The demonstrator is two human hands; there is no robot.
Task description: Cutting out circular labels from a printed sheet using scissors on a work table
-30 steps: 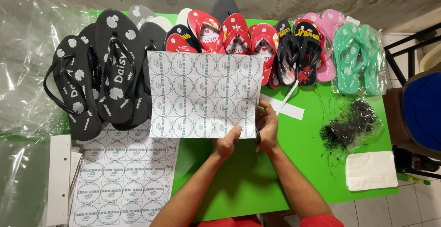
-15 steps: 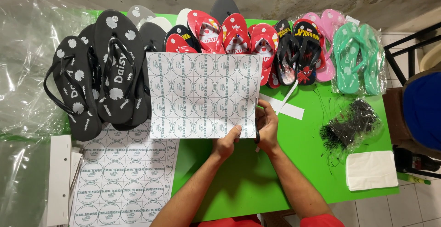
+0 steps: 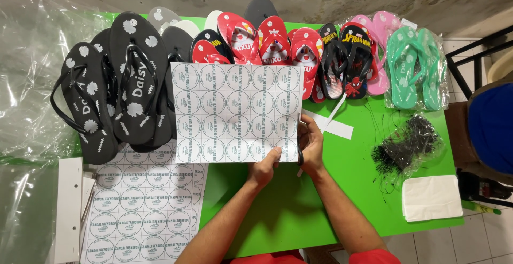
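I hold a white sheet of round printed labels (image 3: 235, 111) up over the green table (image 3: 299, 216). My left hand (image 3: 264, 170) pinches its lower edge near the right corner. My right hand (image 3: 311, 144) sits at the sheet's lower right corner, closed around a small pair of scissors (image 3: 300, 158). Only the black handle loop shows; the blades are mostly hidden between my hands and the sheet.
Black flip-flops (image 3: 125, 87) lie at the left, with red (image 3: 267, 42), dark printed (image 3: 347, 63), pink and green pairs (image 3: 414, 66) along the far edge. More label sheets (image 3: 141, 210) lie at the near left. A cut paper strip (image 3: 334, 126), a bag of black ties (image 3: 409, 144) and a folded white cloth (image 3: 432, 197) lie on the right. Clear plastic covers the far left.
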